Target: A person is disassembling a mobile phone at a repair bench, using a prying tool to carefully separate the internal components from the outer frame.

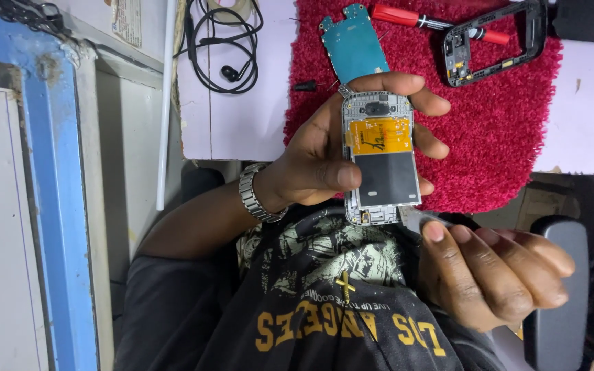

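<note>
Head view, left hand: the left hand [317, 154] wraps around an opened phone frame [381, 158]; the thumb lies across its left edge and the fingers curl round the right side, closed on it; a metal watch [256, 194] sits on the wrist.
Head view, phone frame: held upright in the air above the person's lap, in front of the table edge; its inner face shows an orange flex panel [381, 135] above a dark rectangle; a grey rim runs around both.
Head view, right hand: the right hand [493, 264] hangs just below and right of the frame; its fingers are bunched narrow around a thin grey tool [426, 218]; whether the tip touches the frame cannot be told.
Head view, mat: a red fluffy mat [496, 117] lies on the white table [242, 117]; on it rest 1 teal circuit board [353, 45], 1 black back housing [495, 41] and 1 red-handled screwdriver [407, 16].
Head view, table left: black earphones [225, 41] lie coiled beside the mat.
Risk, slip: the frame is gripped only at its edges; a hard push from the tool could probably twist it loose towards the lap.
Risk, damage: the orange panel looks thin; a skidding tip could likely tear it.
Risk, loss: small parts may vanish in the mat's pile.
</note>
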